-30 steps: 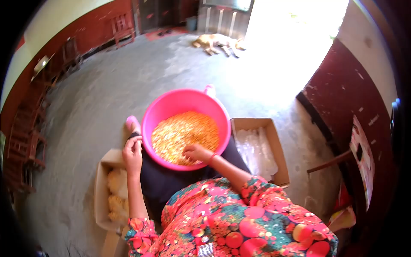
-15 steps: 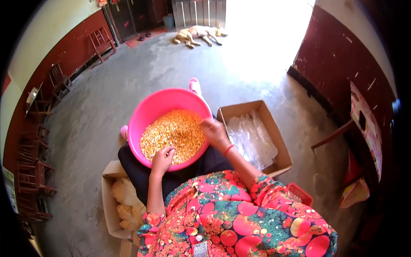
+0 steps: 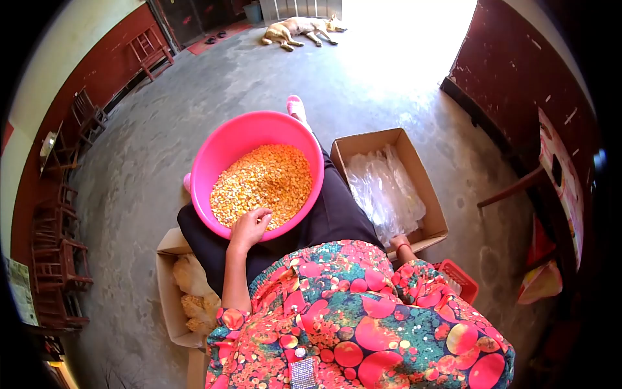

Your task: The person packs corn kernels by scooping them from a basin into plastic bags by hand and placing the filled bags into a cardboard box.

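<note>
A pink plastic basin rests on my lap, with a heap of yellow corn kernels inside. Over its near rim my left hand is curled, thumb and fingers drawn together above the kernels; whatever they pinch is too small to make out. To the right stands an open cardboard box holding clear plastic bags. My right hand, with a red band at the wrist, is at the near edge of that box beside the bags. Its fingers are mostly hidden.
A second cardboard box with pale yellowish bags sits at my left. A red plastic basket is by my right side. Wooden chairs line the left wall, a table stands right, and a dog lies ahead.
My right hand has left the space above the corn and moved right and down to the near edge of the bag box. My left hand stays at the basin. The view has tilted slightly.
</note>
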A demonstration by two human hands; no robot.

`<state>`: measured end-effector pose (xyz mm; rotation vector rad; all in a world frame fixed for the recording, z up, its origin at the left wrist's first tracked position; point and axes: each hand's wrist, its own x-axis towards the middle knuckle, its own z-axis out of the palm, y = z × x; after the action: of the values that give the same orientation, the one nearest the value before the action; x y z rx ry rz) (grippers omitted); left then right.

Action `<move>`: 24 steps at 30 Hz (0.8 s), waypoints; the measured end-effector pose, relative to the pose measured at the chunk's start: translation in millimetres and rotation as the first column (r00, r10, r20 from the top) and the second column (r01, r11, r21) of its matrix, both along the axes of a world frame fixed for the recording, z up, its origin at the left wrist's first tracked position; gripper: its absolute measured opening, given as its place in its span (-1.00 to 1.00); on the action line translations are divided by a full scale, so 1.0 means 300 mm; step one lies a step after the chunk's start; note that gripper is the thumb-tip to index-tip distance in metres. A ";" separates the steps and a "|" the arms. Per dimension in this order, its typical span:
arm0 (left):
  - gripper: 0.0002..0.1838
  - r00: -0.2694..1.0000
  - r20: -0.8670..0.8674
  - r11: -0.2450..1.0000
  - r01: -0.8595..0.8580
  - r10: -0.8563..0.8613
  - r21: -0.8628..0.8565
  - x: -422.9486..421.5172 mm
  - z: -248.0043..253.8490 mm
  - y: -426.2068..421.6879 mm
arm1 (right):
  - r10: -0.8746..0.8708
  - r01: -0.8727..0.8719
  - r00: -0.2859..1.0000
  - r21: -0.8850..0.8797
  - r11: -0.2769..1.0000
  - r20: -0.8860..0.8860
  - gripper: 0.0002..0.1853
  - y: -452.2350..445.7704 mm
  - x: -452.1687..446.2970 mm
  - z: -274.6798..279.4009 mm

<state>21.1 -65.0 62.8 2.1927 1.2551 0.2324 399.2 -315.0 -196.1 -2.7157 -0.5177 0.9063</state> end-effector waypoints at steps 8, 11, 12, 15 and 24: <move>-0.72 1.000 -0.024 0.999 0.004 -0.005 -0.031 0.002 -0.008 0.007 | 0.083 -0.103 0.992 0.231 0.967 0.098 -0.76 0.265 -0.154 0.147; -0.72 0.999 -0.033 1.000 0.015 -0.016 -0.026 -0.002 -0.027 0.009 | 0.161 -0.214 0.971 0.338 0.916 0.179 -0.81 0.342 -0.164 0.225; -0.72 0.999 -0.030 0.999 0.021 -0.022 -0.029 -0.002 -0.028 0.009 | 0.156 -0.209 0.972 0.342 0.916 0.175 -0.81 0.353 -0.156 0.225; -0.72 0.999 -0.033 0.999 0.017 -0.019 -0.040 0.001 -0.027 0.009 | 0.370 -0.442 0.896 0.418 0.793 0.246 -0.77 0.373 -0.146 0.226; -0.72 0.999 -0.038 0.999 -0.008 0.006 -0.041 0.005 -0.016 0.004 | 0.352 -0.404 0.912 0.323 0.856 0.208 -0.72 0.387 -0.140 0.210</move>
<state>22.5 -64.0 58.0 2.1676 1.2770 0.1677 357.2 -198.8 -133.2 -2.3852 -1.1612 0.6180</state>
